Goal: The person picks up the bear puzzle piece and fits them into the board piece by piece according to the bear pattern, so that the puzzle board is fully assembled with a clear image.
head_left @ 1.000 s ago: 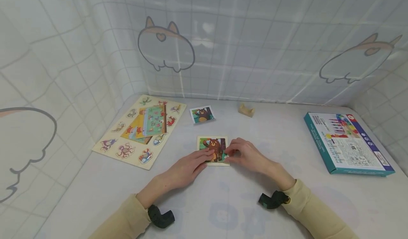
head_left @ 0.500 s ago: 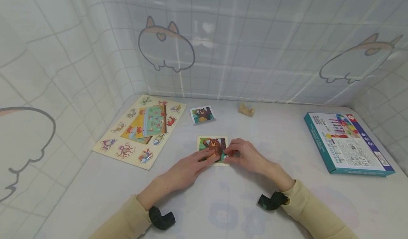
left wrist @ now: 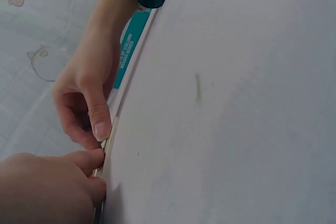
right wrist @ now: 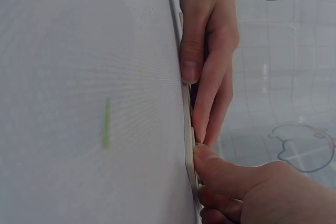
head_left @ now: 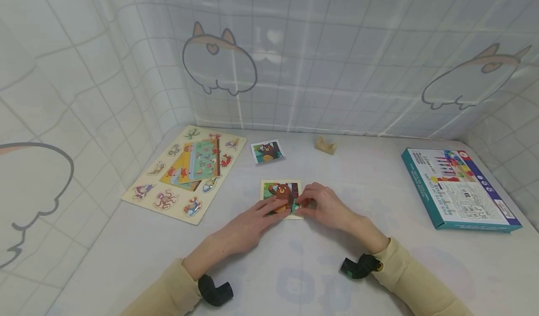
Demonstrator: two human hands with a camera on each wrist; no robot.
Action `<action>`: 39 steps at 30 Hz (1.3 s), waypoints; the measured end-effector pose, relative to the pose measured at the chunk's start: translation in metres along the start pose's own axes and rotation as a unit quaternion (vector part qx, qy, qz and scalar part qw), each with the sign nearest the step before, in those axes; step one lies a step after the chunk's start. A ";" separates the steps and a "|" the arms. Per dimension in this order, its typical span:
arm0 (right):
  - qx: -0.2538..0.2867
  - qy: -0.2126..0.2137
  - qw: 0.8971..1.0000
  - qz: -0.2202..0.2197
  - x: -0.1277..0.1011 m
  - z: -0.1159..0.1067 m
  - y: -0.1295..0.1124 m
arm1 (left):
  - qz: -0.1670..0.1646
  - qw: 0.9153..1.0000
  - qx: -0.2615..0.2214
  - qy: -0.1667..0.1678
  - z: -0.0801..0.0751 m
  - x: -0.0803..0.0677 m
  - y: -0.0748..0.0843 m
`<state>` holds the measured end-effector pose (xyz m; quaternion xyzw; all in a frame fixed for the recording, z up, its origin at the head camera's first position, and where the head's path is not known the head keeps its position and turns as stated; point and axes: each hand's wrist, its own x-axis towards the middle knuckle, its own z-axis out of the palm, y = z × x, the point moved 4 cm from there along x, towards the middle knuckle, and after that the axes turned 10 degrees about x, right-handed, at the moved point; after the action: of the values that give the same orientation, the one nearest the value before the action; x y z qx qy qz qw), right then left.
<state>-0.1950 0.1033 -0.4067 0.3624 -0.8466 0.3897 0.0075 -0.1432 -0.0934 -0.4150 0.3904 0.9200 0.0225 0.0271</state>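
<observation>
- Two hands meet on the bear puzzle (head_left: 281, 198) — left hand (head_left: 252, 220) flat, fingers straight; right hand (head_left: 324, 207) pinching a piece.
- Uneven pressure could tip the piece — or slide the board across the counter (head_left: 320, 269).

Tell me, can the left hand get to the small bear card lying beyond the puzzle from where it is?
Probably yes. The left hand rests on the bear puzzle, and the bear card lies flat just beyond it, with only bare table between them.
</observation>
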 end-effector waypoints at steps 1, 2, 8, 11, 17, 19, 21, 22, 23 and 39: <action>0.001 -0.001 1.000 0.000 0.000 0.000 0.000 | 0.006 1.000 0.005 0.001 0.000 0.000 0.001; 0.003 -0.001 1.000 0.000 0.000 0.000 0.001 | 0.012 1.000 0.010 0.003 0.000 0.000 0.002; 0.013 -0.001 1.000 0.003 0.000 0.000 0.000 | 0.023 0.999 0.031 0.006 0.000 0.000 0.004; 0.012 -0.003 1.000 0.005 0.000 0.000 0.000 | 0.020 0.999 0.030 -0.001 0.000 0.001 0.005; 0.026 -0.005 1.000 0.008 -0.002 -0.001 0.001 | 0.016 0.999 0.026 -0.009 -0.001 0.001 0.006; 0.031 -0.005 0.999 0.007 -0.002 0.000 0.001 | 0.015 0.999 0.027 -0.010 0.000 0.000 0.006; 0.031 -0.005 1.000 0.003 -0.002 0.000 0.001 | 0.017 0.999 0.026 -0.006 0.001 0.000 0.005; 0.031 -0.006 1.000 0.001 -0.002 0.000 0.001 | 0.018 1.000 0.025 -0.005 0.001 0.000 0.005; 0.030 -0.006 1.000 -0.001 -0.002 0.000 0.001 | 0.019 1.000 0.023 -0.003 0.001 0.000 0.005; 0.024 -0.012 0.997 -0.076 -0.003 0.001 0.000 | 0.021 0.999 0.024 -0.016 0.001 0.001 0.006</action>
<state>-0.1923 0.1048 -0.4086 0.4304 -0.8072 0.4036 0.0179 -0.1399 -0.0885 -0.4156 0.4101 0.9115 -0.0053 0.0318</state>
